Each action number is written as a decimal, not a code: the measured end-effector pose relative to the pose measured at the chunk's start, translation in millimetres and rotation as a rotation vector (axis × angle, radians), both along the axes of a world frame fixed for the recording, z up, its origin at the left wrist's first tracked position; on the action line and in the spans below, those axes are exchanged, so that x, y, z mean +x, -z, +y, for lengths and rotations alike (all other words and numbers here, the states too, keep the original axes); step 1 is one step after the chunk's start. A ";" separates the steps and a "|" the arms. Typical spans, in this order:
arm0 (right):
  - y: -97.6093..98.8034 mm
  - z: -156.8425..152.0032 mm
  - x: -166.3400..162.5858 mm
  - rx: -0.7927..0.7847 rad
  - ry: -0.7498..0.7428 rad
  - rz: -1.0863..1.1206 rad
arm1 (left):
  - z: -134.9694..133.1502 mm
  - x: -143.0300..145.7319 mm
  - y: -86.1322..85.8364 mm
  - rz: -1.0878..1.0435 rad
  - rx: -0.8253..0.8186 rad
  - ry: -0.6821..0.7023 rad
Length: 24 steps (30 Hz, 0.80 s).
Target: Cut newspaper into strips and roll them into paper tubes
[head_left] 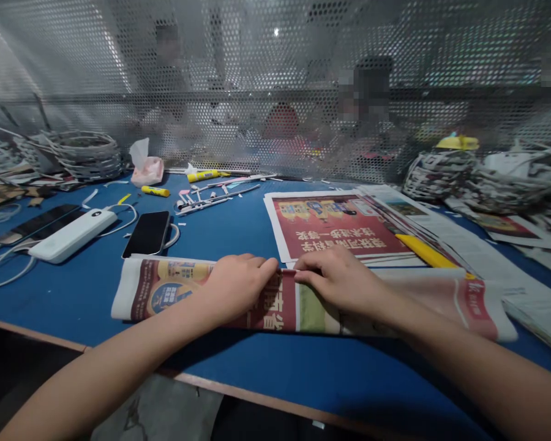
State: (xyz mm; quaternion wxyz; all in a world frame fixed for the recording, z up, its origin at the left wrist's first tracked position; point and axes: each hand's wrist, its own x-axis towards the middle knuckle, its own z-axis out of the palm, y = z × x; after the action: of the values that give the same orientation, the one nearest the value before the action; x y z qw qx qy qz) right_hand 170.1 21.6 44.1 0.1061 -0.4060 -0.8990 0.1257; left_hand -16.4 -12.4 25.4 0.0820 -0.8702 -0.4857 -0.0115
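Centre of frame, low: a folded newspaper (165, 288) lies as a long flat band across the blue table (257, 373), parallel to the near edge and a little way in from it.

Left hand (239, 285) sits on the band's middle. Its fingers (264, 266) are curled tight, tips hooked over the far long edge. Thumb hidden under the palm.

Right hand (340, 278) is just beside it, fingertips nearly meeting the left's. Its fingers are also bent close and nip the same far edge. Both wrists rest on the paper.

Handling, as I judge it: newsprint, several layers thick, light and limp. It creases readily, tears at a sharp tug and slides easily on the smooth tabletop. The best hold looks to be along the long folded edge near the middle, where the hands are. The loose ends at left and right would flop.

Around:
- Above the band, right of centre: a flat newspaper stack (335, 223) with a yellow knife (425, 251) on its right side.
- Left of centre: a dark phone (147, 233) and a white power bank (71, 236) with cables.
- Upper left: a yellow glue stick (155, 191) and coiled paper rolls (85, 153).
- Across the top: a perforated screen (275, 92), with blurred people behind it.
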 end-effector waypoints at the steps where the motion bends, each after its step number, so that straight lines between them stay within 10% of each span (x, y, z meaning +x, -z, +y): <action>1: 2.0 0.2 -0.6 0.014 -0.002 0.005 | 0.0 0.0 0.8 -0.004 -0.005 -0.004; 15: -27.8 38.8 44.6 0.035 0.065 -0.329 | 17.3 -43.2 -22.5 0.101 0.253 -0.112; 24: -13.1 37.0 33.7 0.151 -0.080 -0.134 | 20.7 -28.6 -13.7 0.115 0.190 -0.156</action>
State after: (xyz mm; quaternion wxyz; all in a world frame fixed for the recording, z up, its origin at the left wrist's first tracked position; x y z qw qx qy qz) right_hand 203.8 58.7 57.3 0.0709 -0.3681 -0.9264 0.0342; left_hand -45.0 8.4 39.2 0.1925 -0.8174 -0.5430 -0.0010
